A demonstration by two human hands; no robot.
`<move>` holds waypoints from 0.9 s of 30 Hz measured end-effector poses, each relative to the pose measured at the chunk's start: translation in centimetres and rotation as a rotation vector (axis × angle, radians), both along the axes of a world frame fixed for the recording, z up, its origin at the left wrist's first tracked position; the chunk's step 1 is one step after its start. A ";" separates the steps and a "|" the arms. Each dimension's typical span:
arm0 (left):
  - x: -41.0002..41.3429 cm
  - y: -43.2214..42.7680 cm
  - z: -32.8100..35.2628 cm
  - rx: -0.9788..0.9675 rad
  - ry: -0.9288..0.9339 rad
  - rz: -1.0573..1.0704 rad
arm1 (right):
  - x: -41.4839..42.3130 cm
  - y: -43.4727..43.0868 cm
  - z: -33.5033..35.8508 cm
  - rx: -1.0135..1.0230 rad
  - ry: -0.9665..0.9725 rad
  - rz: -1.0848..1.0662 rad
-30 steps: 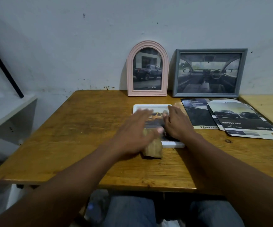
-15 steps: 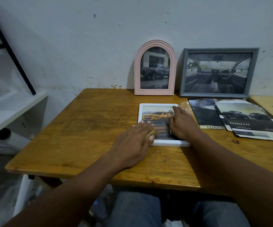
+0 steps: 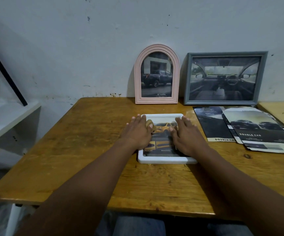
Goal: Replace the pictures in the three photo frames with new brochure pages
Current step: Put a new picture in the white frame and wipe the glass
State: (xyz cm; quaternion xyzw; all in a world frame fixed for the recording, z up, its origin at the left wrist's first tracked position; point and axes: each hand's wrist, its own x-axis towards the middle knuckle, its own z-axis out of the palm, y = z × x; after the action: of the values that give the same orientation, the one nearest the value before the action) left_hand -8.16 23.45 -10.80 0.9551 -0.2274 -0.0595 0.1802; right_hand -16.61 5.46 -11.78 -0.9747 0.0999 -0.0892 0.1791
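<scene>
Brown wood surface (image 3: 80, 150) by a gray wall (image 3: 69, 40) — two frames lean there; flat fingers (image 3: 138, 119) press the white frame (image 3: 166, 160).

"TOYOTA" on pink frame's picture (image 3: 156, 74); "DOUBLE CAB" on brochure (image 3: 257, 130).

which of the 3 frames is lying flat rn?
The white frame, flat on the table under both hands. The pink arched frame and grey frame stand against the wall.
</scene>
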 end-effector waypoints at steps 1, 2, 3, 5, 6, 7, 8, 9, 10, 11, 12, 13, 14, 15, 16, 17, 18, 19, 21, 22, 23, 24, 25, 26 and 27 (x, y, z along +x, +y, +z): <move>0.8 -0.6 0.0 -0.005 0.007 0.013 | 0.0 0.0 0.0 -0.001 -0.002 -0.004; 1.7 -1.2 -0.1 -0.018 0.014 0.029 | 0.0 0.0 -0.1 -0.004 -0.005 -0.007; 2.5 -1.7 -0.1 -0.037 0.020 0.046 | 0.0 0.1 -0.2 -0.009 -0.007 -0.010; 4.1 -2.7 -0.1 -0.084 0.036 0.083 | 0.1 0.1 -0.3 -0.013 -0.007 -0.012; 4.8 -3.2 -0.1 -0.105 0.046 0.099 | 0.1 0.2 -0.4 -0.011 -0.006 -0.015; 5.4 -3.6 -0.1 -0.122 0.052 0.111 | 0.2 0.3 -0.4 -0.011 -0.005 -0.021; 5.9 -4.0 -0.1 -0.137 0.054 0.118 | 0.2 0.3 -0.4 -0.016 0.000 -0.028; 6.4 -4.3 0.0 -0.154 0.060 0.126 | 0.3 0.3 -0.3 -0.021 0.008 -0.032; 6.8 -4.6 0.1 -0.173 0.072 0.138 | 0.4 0.3 -0.3 -0.024 0.017 -0.031; 7.2 -4.8 0.3 -0.191 0.086 0.152 | 0.4 0.3 -0.2 -0.024 0.024 -0.026; 7.5 -5.0 0.4 -0.206 0.094 0.162 | 0.4 0.2 -0.2 -0.027 0.027 -0.022; 7.7 -5.2 0.6 -0.218 0.095 0.165 | 0.3 0.2 -0.1 -0.034 0.030 -0.021; 7.7 -5.5 0.7 -0.229 0.091 0.153 | 0.3 0.3 -0.1 -0.044 0.033 -0.023; 7.6 -5.9 0.9 -0.233 0.091 0.122 | 0.3 0.3 -0.1 -0.047 0.037 -0.026; 7.2 -6.4 1.1 -0.225 0.095 0.075 | 0.4 0.3 -0.1 -0.037 0.036 -0.028; 6.8 -6.8 1.2 -0.203 0.100 0.028 | 0.5 0.3 -0.1 -0.012 0.029 -0.033; 6.4 -7.0 1.3 -0.177 0.108 -0.005 | 0.6 0.2 0.0 0.027 0.009 -0.043; 6.1 -7.1 1.5 -0.167 0.120 -0.014 | 0.7 0.1 0.2 0.065 -0.020 -0.058; 6.1 -6.5 1.7 -0.221 0.170 0.021 | 1.2 -0.3 0.8 0.061 -0.089 -0.073; 6.1 -5.9 1.8 -0.281 0.202 0.051 | 1.7 -0.4 1.2 0.019 -0.113 -0.058; 6.2 -5.2 1.7 -0.351 0.226 0.080 | 2.4 -0.4 1.5 -0.018 -0.127 -0.021; 6.3 -4.4 1.5 -0.413 0.238 0.105 | 3.2 -0.2 1.9 -0.034 -0.131 0.036; 6.3 -3.8 1.3 -0.450 0.237 0.126 | 4.1 0.1 2.2 -0.032 -0.120 0.106; 6.1 -3.1 1.0 -0.457 0.224 0.143 | 4.9 0.5 2.4 -0.021 -0.098 0.180; 5.7 -2.7 0.7 -0.443 0.209 0.158 | 5.7 1.0 2.5 -0.010 -0.065 0.248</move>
State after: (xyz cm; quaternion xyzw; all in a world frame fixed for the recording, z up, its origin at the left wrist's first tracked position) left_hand -2.42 20.80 -10.12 0.8958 -0.1399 -0.0922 0.4116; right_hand -10.88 6.42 -9.29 -0.9771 -0.0275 -0.0984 0.1868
